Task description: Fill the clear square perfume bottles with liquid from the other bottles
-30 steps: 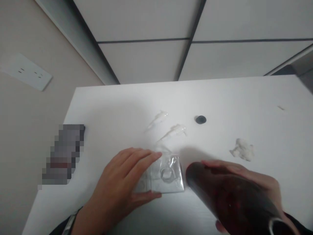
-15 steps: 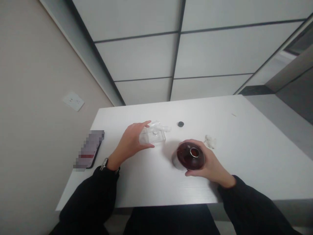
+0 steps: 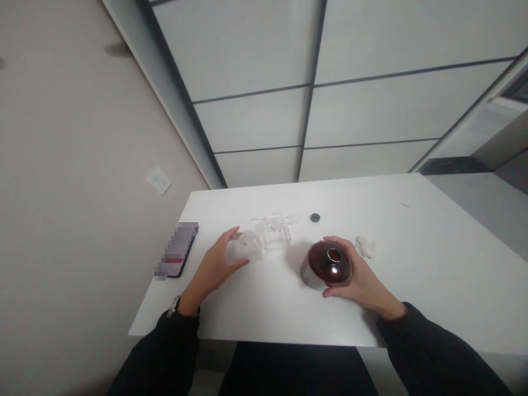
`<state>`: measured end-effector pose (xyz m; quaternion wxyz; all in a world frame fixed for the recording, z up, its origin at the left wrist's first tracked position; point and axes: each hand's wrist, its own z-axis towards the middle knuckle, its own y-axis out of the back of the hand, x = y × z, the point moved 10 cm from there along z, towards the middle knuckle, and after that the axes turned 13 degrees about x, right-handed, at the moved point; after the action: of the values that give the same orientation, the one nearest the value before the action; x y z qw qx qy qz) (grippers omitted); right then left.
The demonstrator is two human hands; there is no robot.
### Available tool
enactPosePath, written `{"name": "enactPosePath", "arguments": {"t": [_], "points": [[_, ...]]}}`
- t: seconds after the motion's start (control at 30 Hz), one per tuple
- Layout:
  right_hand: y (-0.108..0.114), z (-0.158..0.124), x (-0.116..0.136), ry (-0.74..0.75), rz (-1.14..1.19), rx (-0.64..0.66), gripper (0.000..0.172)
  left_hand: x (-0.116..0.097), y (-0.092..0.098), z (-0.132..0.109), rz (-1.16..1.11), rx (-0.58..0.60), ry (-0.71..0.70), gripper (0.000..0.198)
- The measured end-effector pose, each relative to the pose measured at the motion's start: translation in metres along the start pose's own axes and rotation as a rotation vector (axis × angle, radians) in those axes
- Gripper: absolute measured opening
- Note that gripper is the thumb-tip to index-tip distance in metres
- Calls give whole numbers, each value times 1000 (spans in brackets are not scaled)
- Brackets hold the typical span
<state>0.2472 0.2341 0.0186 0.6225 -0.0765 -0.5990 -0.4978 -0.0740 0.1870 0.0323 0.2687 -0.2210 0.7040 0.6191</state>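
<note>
My right hand point(image 3: 363, 280) is wrapped round a dark red round bottle point(image 3: 326, 264) with a metal-rimmed open neck, which stands on the white table point(image 3: 412, 264). My left hand point(image 3: 216, 264) is curled on a small clear plastic piece point(image 3: 246, 248) at the table's left. A second clear plastic piece point(image 3: 277, 234) lies just to its right, apart from my fingers. A small black cap point(image 3: 315, 217) lies behind the bottle.
A phone point(image 3: 177, 250) lies at the table's left edge. A crumpled white wad point(image 3: 365, 246) sits right of the bottle. Thin clear plastic bits point(image 3: 274, 219) lie behind the plastic pieces. A wall with a socket point(image 3: 159, 180) is at left.
The view has pulled back and up. The bottle now stands upright instead of tilted. My left hand has drawn one clear piece leftward, leaving the other behind.
</note>
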Motion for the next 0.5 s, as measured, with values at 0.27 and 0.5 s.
{"name": "enactPosePath", "arguments": {"t": [0.27, 0.5], "points": [[-6, 1, -6, -52, 108, 54, 105, -2, -46, -44, -207, 50, 59, 71], [-7, -13, -1, -46, 57, -34, 81, -27, -80, -45, -145, 101, 18, 79]]}}
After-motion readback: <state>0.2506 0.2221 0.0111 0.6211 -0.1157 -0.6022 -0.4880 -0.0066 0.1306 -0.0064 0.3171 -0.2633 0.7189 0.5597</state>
